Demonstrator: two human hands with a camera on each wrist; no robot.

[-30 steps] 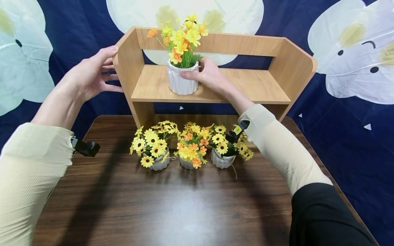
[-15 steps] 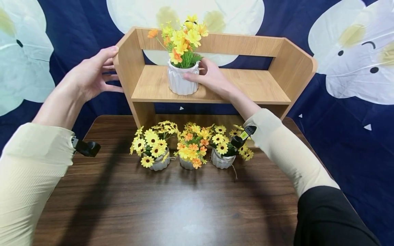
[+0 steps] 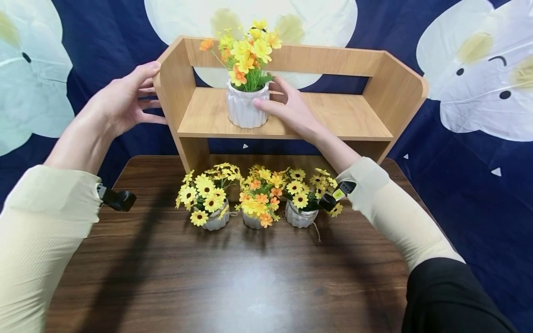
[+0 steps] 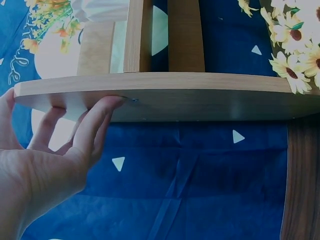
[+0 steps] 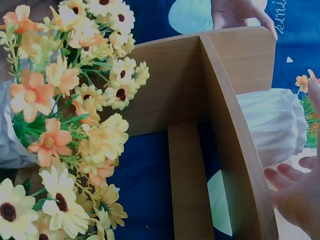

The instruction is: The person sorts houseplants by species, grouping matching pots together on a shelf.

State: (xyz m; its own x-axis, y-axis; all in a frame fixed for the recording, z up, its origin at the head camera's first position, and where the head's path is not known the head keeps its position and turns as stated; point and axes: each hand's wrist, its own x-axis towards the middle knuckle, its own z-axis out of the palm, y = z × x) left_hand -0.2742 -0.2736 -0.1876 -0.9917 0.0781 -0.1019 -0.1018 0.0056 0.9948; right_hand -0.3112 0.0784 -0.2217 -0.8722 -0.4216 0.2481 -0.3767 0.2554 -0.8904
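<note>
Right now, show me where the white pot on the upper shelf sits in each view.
Head: white pot at upper centre, slightly left.
Left wrist: white pot at the top edge, left of centre, cropped.
Right wrist: white pot at right, about mid-height.
Shared landmark: wooden left side panel.

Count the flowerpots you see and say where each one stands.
4: one upper flowerpot on the shelf; a left flowerpot, middle flowerpot and right flowerpot in a row on the table. No others show.

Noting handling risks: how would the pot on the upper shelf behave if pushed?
The ridged pot looks rigid, so it probably won't flex; standing upright, it would likely slide, though its tall flowers could make it tip.
</note>
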